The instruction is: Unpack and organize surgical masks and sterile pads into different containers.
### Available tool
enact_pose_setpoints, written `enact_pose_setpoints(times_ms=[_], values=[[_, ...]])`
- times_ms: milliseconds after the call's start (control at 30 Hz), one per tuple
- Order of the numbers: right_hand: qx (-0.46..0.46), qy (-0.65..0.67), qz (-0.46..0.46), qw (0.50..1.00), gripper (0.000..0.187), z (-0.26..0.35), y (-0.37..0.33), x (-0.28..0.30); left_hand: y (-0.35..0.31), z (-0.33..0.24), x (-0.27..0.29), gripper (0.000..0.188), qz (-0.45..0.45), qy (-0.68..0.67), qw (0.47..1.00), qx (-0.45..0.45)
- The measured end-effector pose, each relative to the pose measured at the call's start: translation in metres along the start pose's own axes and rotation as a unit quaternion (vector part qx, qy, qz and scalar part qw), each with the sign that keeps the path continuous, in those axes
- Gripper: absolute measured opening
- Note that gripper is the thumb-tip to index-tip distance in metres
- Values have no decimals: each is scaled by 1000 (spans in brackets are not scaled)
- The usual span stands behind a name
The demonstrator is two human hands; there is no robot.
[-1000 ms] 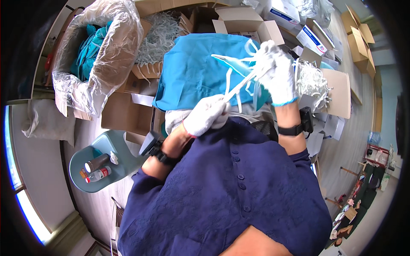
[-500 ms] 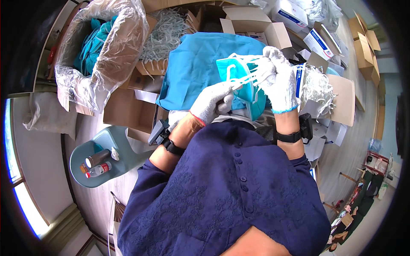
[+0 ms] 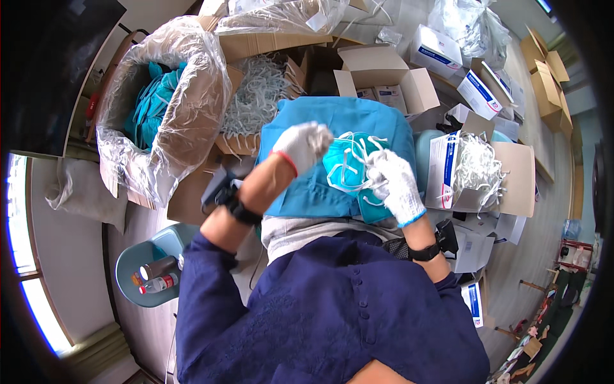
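"Where are the teal masks?"
"Above the blue cloth on the lap, grasped by the right hand near the cloth's right edge. Beyond that edge stands the strap-filled box."
"And the left hand?"
"Raised near the left edge, bare cloth below; blurred, so whether its fingers are clenched, one cannot tell."
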State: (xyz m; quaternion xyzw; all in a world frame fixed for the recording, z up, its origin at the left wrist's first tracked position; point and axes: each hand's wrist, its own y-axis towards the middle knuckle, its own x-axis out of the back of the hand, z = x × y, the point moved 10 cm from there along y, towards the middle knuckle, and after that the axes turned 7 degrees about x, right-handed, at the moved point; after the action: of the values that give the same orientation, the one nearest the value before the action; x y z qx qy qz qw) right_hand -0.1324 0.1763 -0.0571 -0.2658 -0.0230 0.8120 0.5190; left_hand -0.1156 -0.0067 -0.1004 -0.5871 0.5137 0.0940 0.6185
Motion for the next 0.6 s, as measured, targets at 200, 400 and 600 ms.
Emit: enact_pose_setpoints(times_ms=[200, 400, 600], values=[[41, -38, 11, 998, 11, 18, -7, -25, 38, -114, -24, 88, -111, 167, 970, -136], [138, -277, 121, 943, 14, 40, -18, -69, 25, -94, -14, 46, -171, 574, 784, -162], [248, -469, 357, 768, 10, 13, -64, -143, -11, -48, -72, 44, -95, 737, 607, -282]])
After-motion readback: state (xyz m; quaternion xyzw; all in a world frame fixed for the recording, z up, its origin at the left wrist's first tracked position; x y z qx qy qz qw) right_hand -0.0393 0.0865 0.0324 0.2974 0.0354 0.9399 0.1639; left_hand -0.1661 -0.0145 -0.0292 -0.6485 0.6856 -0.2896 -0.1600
